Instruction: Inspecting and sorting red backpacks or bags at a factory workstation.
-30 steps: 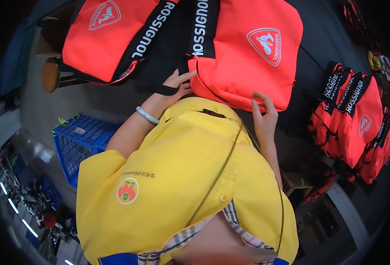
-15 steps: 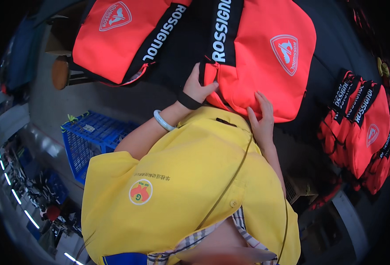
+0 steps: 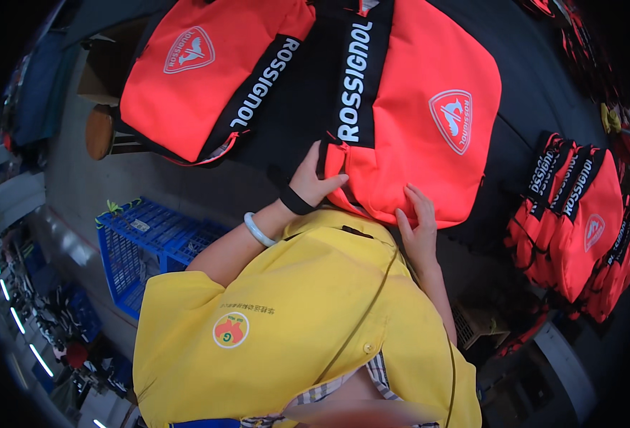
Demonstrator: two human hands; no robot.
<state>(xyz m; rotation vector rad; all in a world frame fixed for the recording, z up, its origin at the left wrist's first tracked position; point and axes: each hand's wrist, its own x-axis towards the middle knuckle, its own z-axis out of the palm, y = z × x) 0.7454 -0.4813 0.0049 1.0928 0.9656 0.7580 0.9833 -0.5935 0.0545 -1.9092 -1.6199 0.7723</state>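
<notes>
A red bag [image 3: 436,71] with a black side band and a pale shield emblem lies in front of me, its near edge against my yellow top. My left hand [image 3: 313,182] grips its near left corner, thumb on the front by a zip end and the other fingers hidden behind the cloth. On the near right part of the bag rests my right hand [image 3: 420,227], fingers and thumb apart on the red fabric. A second bag [image 3: 186,85], red with a similar black band, lies to the left, apart from both hands.
Both bags lie on a dark table [image 3: 286,107]. Several red and black bags [image 3: 575,214] are stacked at the right. Left of me on the floor stands a blue plastic crate [image 3: 140,235], and beyond it a round wooden stool [image 3: 99,132]. A brown crate [image 3: 479,321] stands low at the right.
The whole view has shifted, so the bags and hands sit lower in the picture. Both hands keep nearly the same places on the bag.
</notes>
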